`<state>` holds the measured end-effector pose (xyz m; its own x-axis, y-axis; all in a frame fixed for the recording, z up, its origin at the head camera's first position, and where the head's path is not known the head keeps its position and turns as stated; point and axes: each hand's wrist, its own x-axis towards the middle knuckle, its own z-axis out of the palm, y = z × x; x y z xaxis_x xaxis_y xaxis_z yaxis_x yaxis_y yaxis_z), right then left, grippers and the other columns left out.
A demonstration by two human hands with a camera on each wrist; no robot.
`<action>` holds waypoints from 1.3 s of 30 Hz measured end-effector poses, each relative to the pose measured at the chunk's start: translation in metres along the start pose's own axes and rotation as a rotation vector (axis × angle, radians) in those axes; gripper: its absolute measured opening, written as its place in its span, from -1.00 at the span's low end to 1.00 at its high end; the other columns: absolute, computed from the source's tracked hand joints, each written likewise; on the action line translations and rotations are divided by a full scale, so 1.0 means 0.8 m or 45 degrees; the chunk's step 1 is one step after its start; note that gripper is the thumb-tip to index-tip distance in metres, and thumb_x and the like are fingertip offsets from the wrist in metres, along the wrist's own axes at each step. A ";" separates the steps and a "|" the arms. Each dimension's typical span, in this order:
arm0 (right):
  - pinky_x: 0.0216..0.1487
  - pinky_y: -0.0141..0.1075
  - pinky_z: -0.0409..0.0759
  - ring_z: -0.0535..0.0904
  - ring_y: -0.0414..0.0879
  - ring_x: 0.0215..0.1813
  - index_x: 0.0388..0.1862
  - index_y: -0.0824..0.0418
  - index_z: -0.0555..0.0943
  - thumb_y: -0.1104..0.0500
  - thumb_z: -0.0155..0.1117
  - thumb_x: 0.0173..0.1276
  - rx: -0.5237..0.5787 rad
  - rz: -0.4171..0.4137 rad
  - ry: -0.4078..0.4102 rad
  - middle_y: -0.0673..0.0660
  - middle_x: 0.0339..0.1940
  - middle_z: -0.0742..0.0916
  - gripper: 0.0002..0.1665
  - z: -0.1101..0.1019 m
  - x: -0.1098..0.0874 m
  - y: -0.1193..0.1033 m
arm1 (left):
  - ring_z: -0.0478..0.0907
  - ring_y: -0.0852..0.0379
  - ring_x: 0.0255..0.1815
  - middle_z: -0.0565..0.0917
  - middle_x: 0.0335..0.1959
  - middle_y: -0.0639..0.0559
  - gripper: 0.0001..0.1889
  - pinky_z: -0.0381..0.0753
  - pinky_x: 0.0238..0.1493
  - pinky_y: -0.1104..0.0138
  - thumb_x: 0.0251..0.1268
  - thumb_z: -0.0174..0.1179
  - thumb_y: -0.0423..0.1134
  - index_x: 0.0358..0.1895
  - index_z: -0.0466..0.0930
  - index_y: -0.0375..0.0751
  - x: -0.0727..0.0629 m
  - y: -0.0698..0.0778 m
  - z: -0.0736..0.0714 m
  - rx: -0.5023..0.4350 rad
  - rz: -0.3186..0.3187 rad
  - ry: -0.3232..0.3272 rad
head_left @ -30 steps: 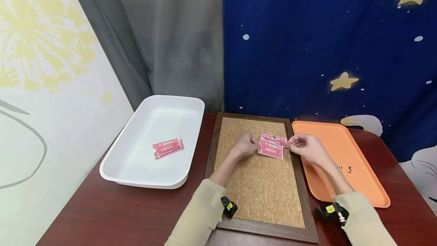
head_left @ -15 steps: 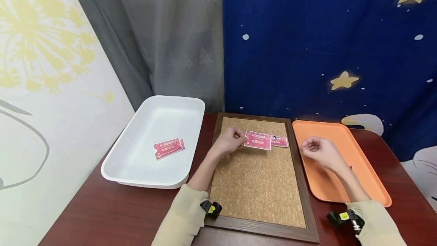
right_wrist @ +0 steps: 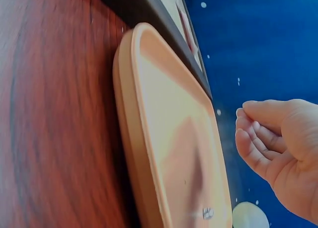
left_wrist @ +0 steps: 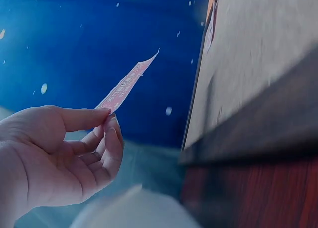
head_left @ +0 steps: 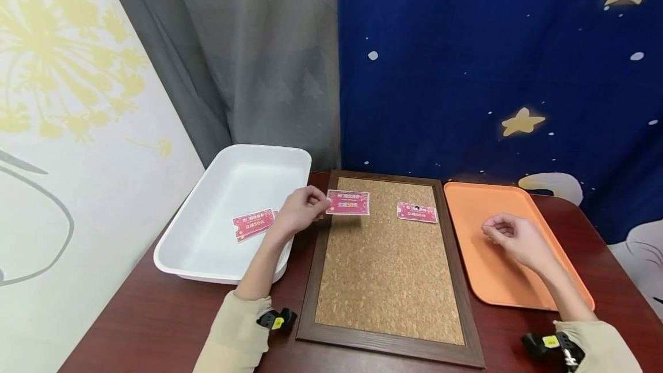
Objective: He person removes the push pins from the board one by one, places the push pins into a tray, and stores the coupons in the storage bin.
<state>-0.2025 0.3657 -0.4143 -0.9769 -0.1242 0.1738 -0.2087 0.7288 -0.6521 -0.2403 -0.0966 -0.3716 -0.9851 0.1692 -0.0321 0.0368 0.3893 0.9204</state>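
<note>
A pink coupon is pinched at its left end between the thumb and fingers of my left hand. It hangs above the upper left of the cork board, and in the left wrist view the coupon stands out slantwise from the fingertips. Another pink coupon lies at the board's upper right, with a small dark pin near its top edge. Over the orange tray is my right hand, its fingers loosely bent and nothing visible between them.
At the left stands a white basin, with overlapping pink coupons inside. Small shiny pins lie in the orange tray in the right wrist view. A dark wooden frame edges the board. Curtains hang behind the table.
My left hand has carried its coupon leftward off the pinned one, toward the basin. My right hand has let go of the coupon's edge and drawn right, over the orange tray.
</note>
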 end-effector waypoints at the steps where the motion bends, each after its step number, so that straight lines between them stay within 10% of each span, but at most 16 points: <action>1: -0.38 -0.46 0.52 0.61 -0.24 -0.40 -0.19 0.39 0.63 0.22 0.27 0.48 -0.018 0.007 0.003 0.18 -0.38 0.73 -0.80 -0.002 -0.002 0.002 | 0.63 -0.10 -0.34 0.67 -0.36 -0.25 -0.88 0.56 -0.33 0.29 0.42 0.22 -0.33 -0.19 0.57 -0.36 -0.002 -0.003 -0.007 0.005 -0.009 0.012; 21: -0.45 -0.36 0.43 0.53 -0.27 -0.47 -0.28 0.34 0.65 0.20 0.33 0.43 -0.354 0.182 0.036 0.04 -0.49 0.71 -0.81 -0.042 -0.035 0.065 | 0.53 0.02 -0.33 0.61 -0.35 -0.16 -0.78 0.47 -0.39 0.36 0.48 0.17 -0.28 -0.08 0.53 -0.44 -0.040 -0.080 -0.126 0.175 -0.168 0.154; 39: -0.44 -0.37 0.43 0.52 -0.25 -0.45 -0.30 0.31 0.68 0.15 0.35 0.42 -0.366 0.212 -0.037 0.02 -0.48 0.72 -0.78 -0.041 -0.030 0.074 | 0.52 0.14 -0.46 0.59 -0.46 -0.08 -0.76 0.45 -0.42 0.35 0.43 0.16 -0.31 -0.10 0.52 -0.52 -0.051 -0.117 -0.162 0.328 -0.370 0.178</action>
<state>-0.1903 0.4343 -0.4329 -0.9983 -0.0037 0.0586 -0.0288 0.9004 -0.4342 -0.2251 -0.2574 -0.4059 -0.9734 -0.0990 -0.2068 -0.2229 0.6195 0.7526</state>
